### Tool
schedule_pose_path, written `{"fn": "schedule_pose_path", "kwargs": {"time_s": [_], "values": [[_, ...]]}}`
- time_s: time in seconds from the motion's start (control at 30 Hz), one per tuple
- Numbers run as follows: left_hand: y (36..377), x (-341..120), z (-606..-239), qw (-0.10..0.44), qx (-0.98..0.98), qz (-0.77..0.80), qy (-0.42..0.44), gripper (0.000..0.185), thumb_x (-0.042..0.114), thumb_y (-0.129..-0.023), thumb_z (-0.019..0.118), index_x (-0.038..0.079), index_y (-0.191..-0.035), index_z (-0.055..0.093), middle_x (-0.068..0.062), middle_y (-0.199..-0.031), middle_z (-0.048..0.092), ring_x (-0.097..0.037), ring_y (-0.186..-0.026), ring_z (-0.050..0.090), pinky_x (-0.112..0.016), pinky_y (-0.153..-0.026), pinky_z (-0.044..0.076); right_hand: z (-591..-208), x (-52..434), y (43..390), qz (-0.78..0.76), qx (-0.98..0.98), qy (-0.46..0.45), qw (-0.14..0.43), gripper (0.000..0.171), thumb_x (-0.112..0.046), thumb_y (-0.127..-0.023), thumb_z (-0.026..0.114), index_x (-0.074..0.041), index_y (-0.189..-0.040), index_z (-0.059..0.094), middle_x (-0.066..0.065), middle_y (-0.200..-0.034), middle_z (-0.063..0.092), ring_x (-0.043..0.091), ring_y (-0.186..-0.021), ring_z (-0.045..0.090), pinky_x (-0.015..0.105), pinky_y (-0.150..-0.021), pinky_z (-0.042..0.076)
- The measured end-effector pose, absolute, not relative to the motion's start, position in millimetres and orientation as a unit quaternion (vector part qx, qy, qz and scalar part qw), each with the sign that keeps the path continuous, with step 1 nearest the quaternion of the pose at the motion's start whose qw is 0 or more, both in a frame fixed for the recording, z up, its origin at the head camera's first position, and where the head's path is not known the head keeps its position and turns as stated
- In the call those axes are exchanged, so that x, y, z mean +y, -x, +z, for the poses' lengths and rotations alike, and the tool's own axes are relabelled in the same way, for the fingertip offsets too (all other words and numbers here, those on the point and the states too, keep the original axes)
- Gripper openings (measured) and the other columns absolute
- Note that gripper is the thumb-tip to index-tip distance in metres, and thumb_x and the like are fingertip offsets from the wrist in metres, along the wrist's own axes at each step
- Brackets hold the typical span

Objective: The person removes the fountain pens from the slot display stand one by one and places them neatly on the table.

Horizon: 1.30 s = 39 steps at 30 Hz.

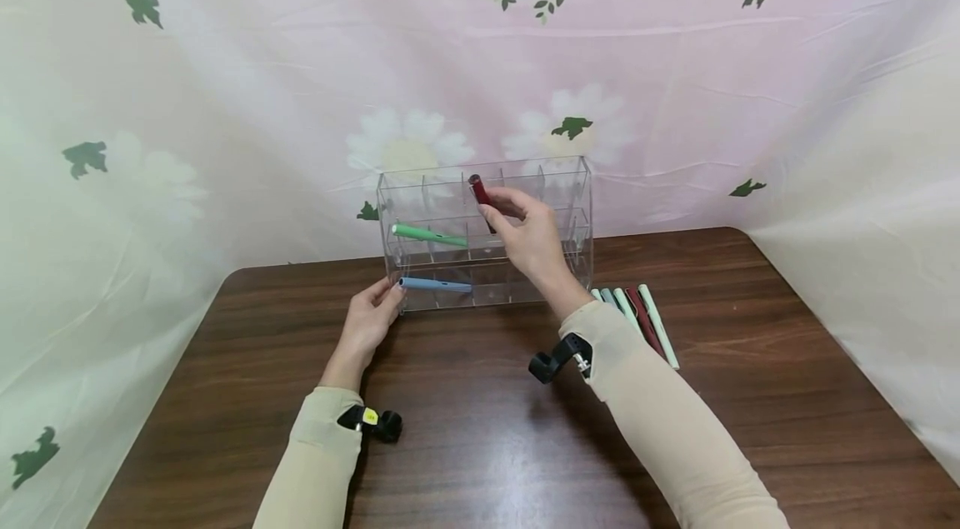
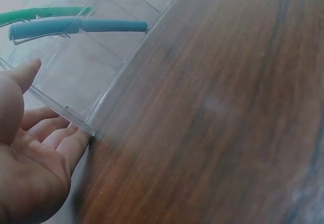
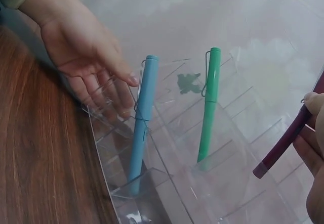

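The right hand (image 1: 528, 233) pinches a dark red pen (image 1: 480, 194), slim and tilted, at the clear rack (image 1: 577, 179); the left hand (image 1: 369, 319), fingers straight, touches the rack's corner.

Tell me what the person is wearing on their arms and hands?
Both arms wear snug beige sleeves reaching the wrists. A small black camera mount is strapped at each wrist; the left one carries a yellow sticker, the right one a silver screw. The left hand and right hand are bare.

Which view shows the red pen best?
The right wrist view: the red pen is large, its end clear. The head view shows it small in the right hand. The left wrist view does not show it.
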<state>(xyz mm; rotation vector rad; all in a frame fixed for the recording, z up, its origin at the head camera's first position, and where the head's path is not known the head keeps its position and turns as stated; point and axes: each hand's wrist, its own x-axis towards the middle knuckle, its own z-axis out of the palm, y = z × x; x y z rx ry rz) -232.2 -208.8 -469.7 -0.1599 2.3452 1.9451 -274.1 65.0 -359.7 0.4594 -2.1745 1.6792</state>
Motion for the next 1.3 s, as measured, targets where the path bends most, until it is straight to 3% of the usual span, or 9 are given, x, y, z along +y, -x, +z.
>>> {"fn": "schedule_pose_path", "kwargs": {"time_s": [0.33, 0.6, 0.87, 1.13, 1.3], "values": [[232, -210, -470, 0.047, 0.767, 0.638, 0.054, 0.063, 0.029, -0.116, 0.054, -0.001, -0.167, 0.034, -0.026, -0.165, 0.048, -0.038, -0.152, 0.051, -0.045, -0.123, 0.046, -352, 74, 269, 0.602, -0.755, -0.169, 0.196, 0.023, -0.008, -0.102, 0.077, -0.001, -0.124, 0.078, 0.018, -0.122, 0.080, 0.031, -0.111, 0.078, 0.036, -0.092, 0.069], [231, -210, -469, 0.049, 0.766, 0.640, 0.050, 0.062, 0.028, -0.116, 0.054, -0.002, -0.167, 0.034, -0.028, -0.165, 0.047, -0.039, -0.153, 0.050, -0.047, -0.125, 0.045, -349, 80, 266, 0.591, -0.751, -0.197, 0.218, 0.024, -0.008, -0.100, 0.078, -0.001, -0.123, 0.079, 0.018, -0.118, 0.080, 0.032, -0.105, 0.079, 0.049, -0.092, 0.068], [233, -210, -470, 0.047, 0.765, 0.640, 0.055, 0.062, 0.027, -0.116, 0.054, -0.001, -0.167, 0.035, -0.027, -0.164, 0.048, -0.038, -0.152, 0.051, -0.045, -0.124, 0.046, -348, 91, 260, 0.585, -0.750, -0.208, 0.228, 0.023, -0.008, -0.099, 0.079, 0.000, -0.121, 0.079, 0.017, -0.117, 0.078, 0.030, -0.104, 0.078, 0.020, -0.088, 0.065], [232, -209, -470, 0.048, 0.765, 0.640, 0.053, 0.062, 0.028, -0.116, 0.054, -0.001, -0.167, 0.034, -0.027, -0.165, 0.047, -0.039, -0.152, 0.051, -0.046, -0.124, 0.046, -346, 106, 253, 0.554, -0.778, -0.188, 0.229, 0.026, -0.012, -0.099, 0.080, -0.002, -0.124, 0.079, 0.015, -0.116, 0.078, 0.026, -0.099, 0.077, 0.013, -0.090, 0.059], [231, -209, -468, 0.047, 0.762, 0.644, 0.051, 0.061, 0.027, -0.116, 0.053, -0.002, -0.166, 0.035, -0.028, -0.165, 0.048, -0.039, -0.152, 0.051, -0.046, -0.125, 0.045, -344, 112, 249, 0.560, -0.779, -0.185, 0.214, 0.027, -0.012, -0.099, 0.081, -0.002, -0.124, 0.078, 0.015, -0.116, 0.079, 0.014, -0.099, 0.075, 0.012, -0.090, 0.059]]}}
